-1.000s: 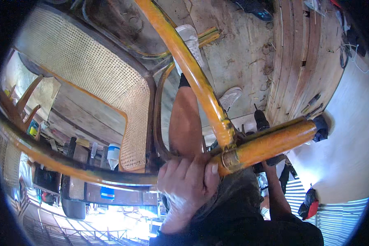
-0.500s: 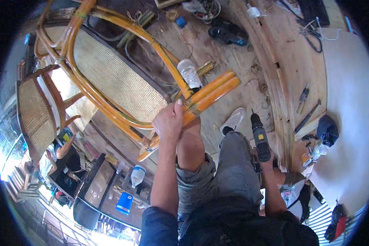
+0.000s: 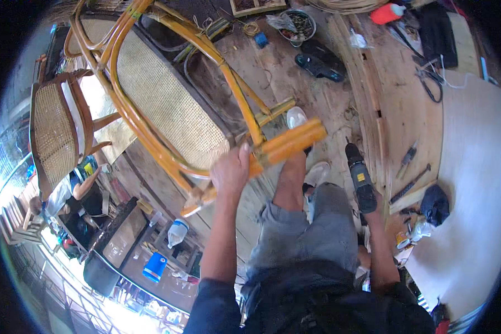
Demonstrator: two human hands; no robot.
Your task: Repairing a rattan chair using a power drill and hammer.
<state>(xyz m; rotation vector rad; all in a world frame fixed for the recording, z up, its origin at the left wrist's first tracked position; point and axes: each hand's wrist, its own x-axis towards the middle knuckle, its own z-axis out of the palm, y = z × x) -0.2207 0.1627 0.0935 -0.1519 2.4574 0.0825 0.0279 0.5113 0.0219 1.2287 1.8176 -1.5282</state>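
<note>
My left hand (image 3: 230, 171) is closed around the joint of a glossy orange-brown rattan chair frame (image 3: 129, 108), just below a pair of thick poles (image 3: 289, 143) bound side by side. Curved poles of the frame run up and away to the far left, alongside a woven cane panel (image 3: 161, 89) with a dark edge. On my right, a black and grey cordless drill (image 3: 361, 177) with a yellow patch is in my right hand (image 3: 374, 207), its bit pointing away from me. The drill is apart from the frame. Its grip hides most of my right fingers.
Beyond the frame lie a dark power tool (image 3: 320, 62) and a bowl of small parts (image 3: 298, 28). Pliers (image 3: 408, 158) and a dark rod (image 3: 411, 183) lie at right by a dark cap (image 3: 435, 205). A cane-backed chair (image 3: 55, 131) and a seated person (image 3: 75, 183) are at left.
My left foot has shifted right, from beside the frame's leg to behind the bound poles. Both hands keep their holds. The whole view has shifted somewhat.
</note>
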